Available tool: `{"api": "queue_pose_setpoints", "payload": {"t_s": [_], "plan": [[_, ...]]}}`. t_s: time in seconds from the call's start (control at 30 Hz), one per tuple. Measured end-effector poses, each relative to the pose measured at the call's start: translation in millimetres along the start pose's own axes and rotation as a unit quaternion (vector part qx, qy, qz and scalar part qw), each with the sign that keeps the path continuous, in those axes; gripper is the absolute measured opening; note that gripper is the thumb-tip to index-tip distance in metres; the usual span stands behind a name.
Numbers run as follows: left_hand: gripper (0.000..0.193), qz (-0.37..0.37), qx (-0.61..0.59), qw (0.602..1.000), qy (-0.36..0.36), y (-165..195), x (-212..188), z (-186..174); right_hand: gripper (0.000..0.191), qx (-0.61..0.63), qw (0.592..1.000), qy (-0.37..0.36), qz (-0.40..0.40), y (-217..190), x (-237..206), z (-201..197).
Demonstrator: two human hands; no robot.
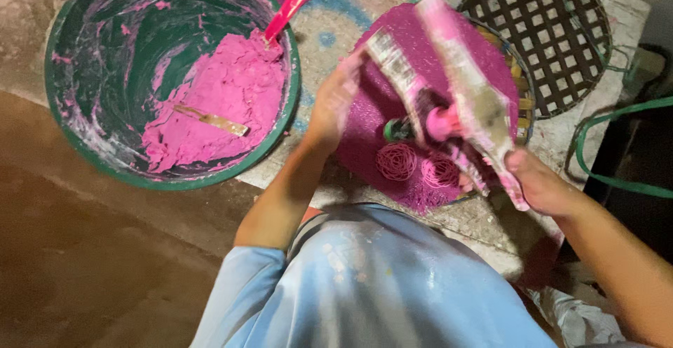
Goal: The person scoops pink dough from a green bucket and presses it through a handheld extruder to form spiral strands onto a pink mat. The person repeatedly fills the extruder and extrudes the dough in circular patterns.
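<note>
Fingers of the right hand (540, 183) are wrapped around the near end of a long paint-caked stick (466, 89), which is held slanting up and away over a round pink-coated disc (420, 74). On the left hand (335, 103) the fingers are curled against the disc's left edge, and a second smeared stick (396, 71) appears to be gripped there (the blur makes the exact hold hard to tell). Both sticks are crossed above the disc, near a small pink knob (442, 124) and a green cap (395, 131) at its middle. Two pink woven balls (397, 161) are seen on the near part of the disc. A woven lattice basket (554, 32) lies just beyond, to the far right, partly covered by the disc. To the left, well apart, a large green tub (91, 152) is set on the floor, holding thick pink paste (224, 103); a flat wooden stick (210, 120) lies on the paste, and a red handle (285, 13) is stuck in at its far edge. A green hose (610, 180) is looped at the right
</note>
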State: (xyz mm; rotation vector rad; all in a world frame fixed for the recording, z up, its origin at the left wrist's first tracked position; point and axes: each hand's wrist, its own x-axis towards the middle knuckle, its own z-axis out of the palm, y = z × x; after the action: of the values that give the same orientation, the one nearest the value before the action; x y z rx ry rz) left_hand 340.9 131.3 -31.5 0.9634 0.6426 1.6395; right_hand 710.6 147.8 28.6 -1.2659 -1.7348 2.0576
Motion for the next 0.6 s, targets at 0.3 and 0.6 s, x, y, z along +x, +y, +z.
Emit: {"api": "queue_pose_setpoints", "payload": {"t_s": [0.3, 0.6], "plan": [[0.038, 0.013, -0.491, 0.867, -0.085, -7, 50, 0, 0.071, -0.181, 0.972, -0.07, 0.135, -44, 64, -12], [0.033, -0.008, -0.467, 0.882, 0.058, -22, 56, -24, 0.076, -0.255, 0.959, -0.051, 0.114, -77, 82, 21]]}}
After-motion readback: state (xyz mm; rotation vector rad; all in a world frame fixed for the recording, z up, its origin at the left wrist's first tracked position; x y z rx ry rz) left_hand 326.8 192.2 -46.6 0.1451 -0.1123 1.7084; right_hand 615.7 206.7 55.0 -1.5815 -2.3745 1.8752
